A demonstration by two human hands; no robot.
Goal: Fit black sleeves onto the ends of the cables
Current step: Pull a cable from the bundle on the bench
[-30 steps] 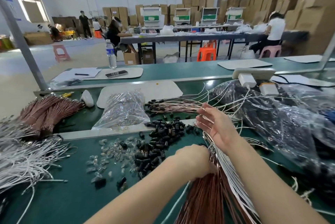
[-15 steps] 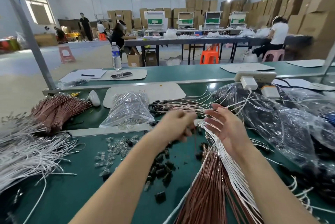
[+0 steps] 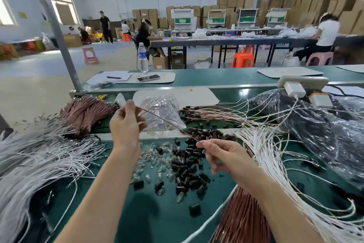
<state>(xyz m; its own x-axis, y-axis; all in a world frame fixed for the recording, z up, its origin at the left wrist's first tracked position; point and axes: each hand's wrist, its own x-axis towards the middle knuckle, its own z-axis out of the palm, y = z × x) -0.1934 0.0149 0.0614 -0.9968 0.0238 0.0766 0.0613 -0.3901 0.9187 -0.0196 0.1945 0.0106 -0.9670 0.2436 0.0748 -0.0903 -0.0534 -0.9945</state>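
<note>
while one thin brown cable is stretched taut in the air btw both hands, no sleeve looks to be on it yet, tho it's too thin to be sure. left hand is raised, thumb + fingers closed on the cable's far end. right hand sits lower, thumb + forefinger pinching the near end, other fingers loosely curled. the cable hangs just above the loose pile of black sleeves on the green bench, w/ small clear bits mixed in on the pile's left.

my read: step in hand is singling out one cable & presenting an end, i.e. before the fitting itself. next move prob needs one hand to let go, pick a single sleeve from the pile, line its bore up w/ the cable tip & push it on, while the other hand holds the tip steady.

copper-coloured bundle under the right forearm looks like the supply. cables w/ black ends lie further back, prob done ones.
</note>
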